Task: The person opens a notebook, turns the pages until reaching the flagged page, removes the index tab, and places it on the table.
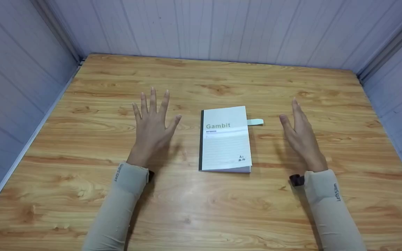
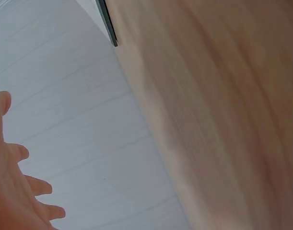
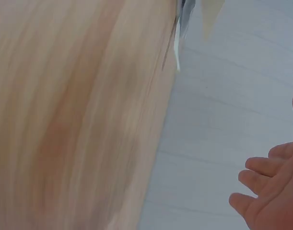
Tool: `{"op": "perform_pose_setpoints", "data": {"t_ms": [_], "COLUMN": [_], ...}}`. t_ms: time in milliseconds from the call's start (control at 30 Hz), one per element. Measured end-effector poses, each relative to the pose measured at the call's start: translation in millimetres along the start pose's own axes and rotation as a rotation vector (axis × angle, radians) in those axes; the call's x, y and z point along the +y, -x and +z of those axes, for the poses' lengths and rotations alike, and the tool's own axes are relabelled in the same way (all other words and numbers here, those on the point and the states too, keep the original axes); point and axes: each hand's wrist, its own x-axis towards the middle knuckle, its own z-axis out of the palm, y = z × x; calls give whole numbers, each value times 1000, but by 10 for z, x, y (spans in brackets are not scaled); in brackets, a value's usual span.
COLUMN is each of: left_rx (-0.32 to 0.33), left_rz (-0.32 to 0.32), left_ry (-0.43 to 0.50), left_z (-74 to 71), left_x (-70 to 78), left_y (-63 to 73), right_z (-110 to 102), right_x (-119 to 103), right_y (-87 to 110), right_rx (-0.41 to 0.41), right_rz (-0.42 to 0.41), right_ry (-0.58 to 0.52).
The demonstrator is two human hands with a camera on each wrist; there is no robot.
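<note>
A white notebook [image 1: 225,146] with a dark spine and the word "Gambit" on its cover lies on the wooden table, its cover slightly raised at the near right corner. From its right edge sticks out a pale green tab [image 1: 255,121]. To the left of the notebook, my left hand [image 1: 152,130] is held above the table with fingers spread. My right hand [image 1: 302,136] is to the right of the tab, fingers straight and thumb apart. Neither hand holds anything. In the left wrist view the notebook's dark spine [image 2: 107,21] shows at the top.
The wooden table [image 1: 187,212] reaches back to a pale panelled wall [image 1: 194,28]. Side walls [image 1: 9,87] stand along its left and right edges. Both forearms wear light sleeves [image 1: 113,209], with a dark strap at each wrist.
</note>
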Motion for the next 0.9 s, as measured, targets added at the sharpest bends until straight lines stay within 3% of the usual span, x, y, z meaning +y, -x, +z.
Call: {"op": "perform_pose_setpoints", "data": {"t_ms": [200, 433, 600, 900], "left_rx": [-51, -87, -118, -164], "left_rz": [-56, -77, -73, -36], "left_ry": [292, 612, 706, 804], "left_z": [-47, -25, 11, 42], "left_x": [33, 11, -11, -36], "left_y": [-10, -10, 4, 13], "right_z": [174, 374, 471, 521], "right_x": [-131, -249, -308, -381], "right_y": [-77, -142, -151, -137], "right_rx": [-81, -240, -327, -405], "right_rz": [14, 67, 81, 52], "right_ry": [-130, -154, -166, -193]}}
